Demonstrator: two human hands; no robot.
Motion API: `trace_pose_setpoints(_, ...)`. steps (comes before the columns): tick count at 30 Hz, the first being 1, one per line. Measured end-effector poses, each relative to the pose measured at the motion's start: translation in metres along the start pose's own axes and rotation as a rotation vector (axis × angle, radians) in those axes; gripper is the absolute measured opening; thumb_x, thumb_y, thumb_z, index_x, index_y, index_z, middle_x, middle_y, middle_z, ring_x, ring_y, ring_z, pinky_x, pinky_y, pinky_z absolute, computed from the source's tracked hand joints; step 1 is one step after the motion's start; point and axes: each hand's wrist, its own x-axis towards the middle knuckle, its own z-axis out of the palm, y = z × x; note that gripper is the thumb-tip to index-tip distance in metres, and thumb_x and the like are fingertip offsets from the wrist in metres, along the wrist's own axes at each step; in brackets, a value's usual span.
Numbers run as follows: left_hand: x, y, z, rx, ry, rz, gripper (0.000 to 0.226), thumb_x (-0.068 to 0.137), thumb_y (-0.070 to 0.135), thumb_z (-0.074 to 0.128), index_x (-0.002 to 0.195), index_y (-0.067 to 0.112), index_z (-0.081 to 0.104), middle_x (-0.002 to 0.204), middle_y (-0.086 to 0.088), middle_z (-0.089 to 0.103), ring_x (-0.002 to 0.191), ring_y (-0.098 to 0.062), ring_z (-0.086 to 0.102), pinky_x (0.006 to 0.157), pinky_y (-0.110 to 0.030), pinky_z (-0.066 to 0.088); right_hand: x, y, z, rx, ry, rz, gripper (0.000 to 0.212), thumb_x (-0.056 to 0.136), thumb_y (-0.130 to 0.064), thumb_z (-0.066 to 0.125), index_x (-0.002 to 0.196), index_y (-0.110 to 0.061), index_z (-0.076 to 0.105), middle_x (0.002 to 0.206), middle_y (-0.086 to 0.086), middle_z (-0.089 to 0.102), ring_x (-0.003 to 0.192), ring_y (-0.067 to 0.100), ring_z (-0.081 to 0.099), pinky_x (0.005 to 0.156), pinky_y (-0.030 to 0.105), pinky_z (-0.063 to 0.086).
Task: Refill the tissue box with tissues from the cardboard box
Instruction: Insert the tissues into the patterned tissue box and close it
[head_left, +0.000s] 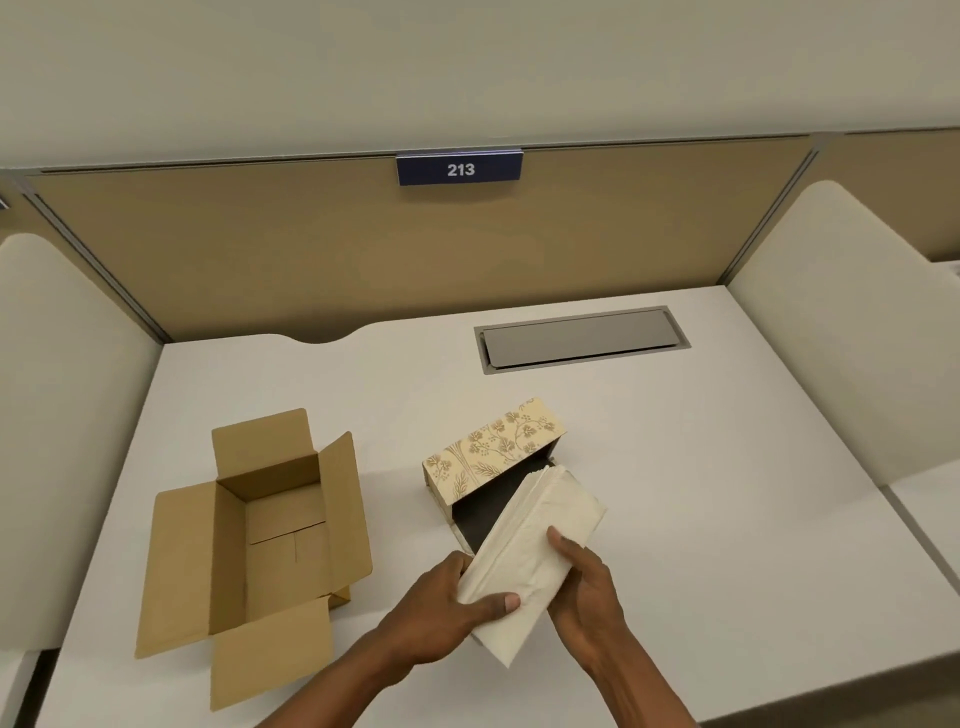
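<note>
A beige tissue box (493, 444) with a leaf pattern lies on its side on the white desk, its dark open side facing me. A thick stack of white tissues (530, 540) is tilted, its far end at the box's opening. My left hand (447, 608) grips the stack's near left edge, thumb on top. My right hand (584, 587) holds its right side, fingers over the top. The brown cardboard box (270, 540) sits to the left with all flaps open and nothing visible inside.
A grey cable hatch (579, 339) is set into the desk (727, 493) behind the tissue box. A tan partition with a "213" sign (460, 169) closes the back. Cream side panels stand at the left (62, 389) and right (841, 322).
</note>
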Motion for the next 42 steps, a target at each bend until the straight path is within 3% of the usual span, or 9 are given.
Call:
trace_pose_setpoints(3, 0.015, -0.003, -0.004, -0.027, -0.038, -0.016, 0.069, 0.076, 0.081, 0.076, 0.121, 0.035, 0.051, 0.121, 0.012, 0.065, 0.11, -0.012, 0.067, 0.077, -0.018, 0.055, 0.01, 0.005, -0.001, 0.005, 0.099, 0.025, 0.1, 0.054, -0.029, 0.105, 0.142, -0.007, 0.062, 0.137, 0.024, 0.072, 0.123, 0.045, 0.072, 0.094, 0.06, 0.063)
trace_pose_setpoints(7, 0.032, 0.003, -0.008, -0.014, -0.061, -0.015, 0.078, 0.067, 0.083, 0.08, 0.12, 0.032, 0.055, 0.121, 0.008, 0.068, 0.11, -0.013, 0.069, 0.08, -0.021, 0.061, 0.022, 0.006, -0.016, -0.013, 0.14, 0.014, 0.103, 0.049, -0.027, 0.108, 0.139, -0.007, 0.064, 0.134, 0.022, 0.074, 0.119, 0.043, 0.075, 0.089, 0.058, 0.064)
trace_pose_setpoints(12, 0.05, 0.015, -0.015, 0.41, 0.111, -0.013, 0.063, 0.083, 0.075, 0.073, 0.122, 0.03, 0.051, 0.12, 0.012, 0.064, 0.1, -0.011, 0.064, 0.081, -0.023, 0.057, 0.043, 0.0, -0.028, -0.001, 0.235, 0.031, 0.106, 0.045, -0.027, 0.11, 0.138, -0.011, 0.064, 0.128, 0.016, 0.078, 0.112, 0.038, 0.079, 0.084, 0.057, 0.065)
trace_pose_setpoints(17, 0.064, 0.035, -0.029, 0.638, 0.31, 0.121, 0.047, 0.092, 0.066, 0.07, 0.121, 0.031, 0.058, 0.121, 0.009, 0.07, 0.098, -0.012, 0.064, 0.083, -0.032, 0.06, 0.069, -0.003, -0.032, -0.03, 0.33, 0.072, 0.079, 0.064, -0.014, 0.097, 0.136, -0.009, 0.064, 0.128, 0.017, 0.078, 0.106, 0.038, 0.081, 0.082, 0.055, 0.066)
trace_pose_setpoints(22, 0.086, 0.049, -0.051, 0.739, 0.415, 0.354, 0.037, 0.099, 0.056, 0.064, 0.12, 0.026, 0.061, 0.122, 0.005, 0.072, 0.103, -0.018, 0.065, 0.082, -0.036, 0.055, 0.093, -0.004, -0.029, -0.003, 0.364, 0.106, 0.062, 0.085, 0.0, 0.085, 0.14, -0.007, 0.058, 0.132, 0.018, 0.075, 0.117, 0.04, 0.074, 0.079, 0.051, 0.067)
trace_pose_setpoints(26, 0.11, 0.051, -0.064, 0.853, 0.448, 0.431, 0.047, 0.102, 0.045, 0.063, 0.139, 0.017, 0.056, 0.141, -0.002, 0.06, 0.123, -0.024, 0.056, 0.097, -0.037, 0.053, 0.106, -0.001, -0.028, -0.011, 0.361, 0.127, 0.063, 0.083, 0.001, 0.086, 0.139, -0.007, 0.059, 0.129, 0.017, 0.078, 0.118, 0.039, 0.074, 0.087, 0.056, 0.066)
trace_pose_setpoints(30, 0.126, 0.042, -0.072, 0.921, 0.389, 0.387, 0.074, 0.099, 0.047, 0.066, 0.157, 0.011, 0.037, 0.164, -0.009, 0.04, 0.144, -0.03, 0.045, 0.117, -0.042, 0.043, 0.118, 0.006, -0.028, -0.032, 0.361, 0.132, 0.065, 0.082, 0.001, 0.088, 0.14, -0.006, 0.059, 0.13, 0.017, 0.077, 0.121, 0.039, 0.074, 0.098, 0.067, 0.06)
trace_pose_setpoints(35, 0.132, 0.032, -0.069, 0.886, 0.364, 0.356, 0.089, 0.093, 0.05, 0.073, 0.16, 0.009, 0.029, 0.163, -0.011, 0.043, 0.142, -0.032, 0.049, 0.119, -0.044, 0.042, 0.124, 0.007, -0.029, -0.009, 0.384, 0.123, 0.068, 0.081, 0.001, 0.089, 0.141, -0.006, 0.058, 0.132, 0.018, 0.076, 0.123, 0.039, 0.073, 0.096, 0.066, 0.062)
trace_pose_setpoints(42, 0.13, 0.032, -0.063, 0.905, 0.396, 0.359, 0.09, 0.092, 0.047, 0.075, 0.16, 0.012, 0.028, 0.16, -0.007, 0.044, 0.138, -0.03, 0.05, 0.115, -0.041, 0.043, 0.124, 0.006, -0.024, 0.068, 0.416, 0.09, 0.067, 0.081, 0.001, 0.09, 0.139, -0.006, 0.058, 0.133, 0.018, 0.075, 0.123, 0.037, 0.073, 0.086, 0.056, 0.067)
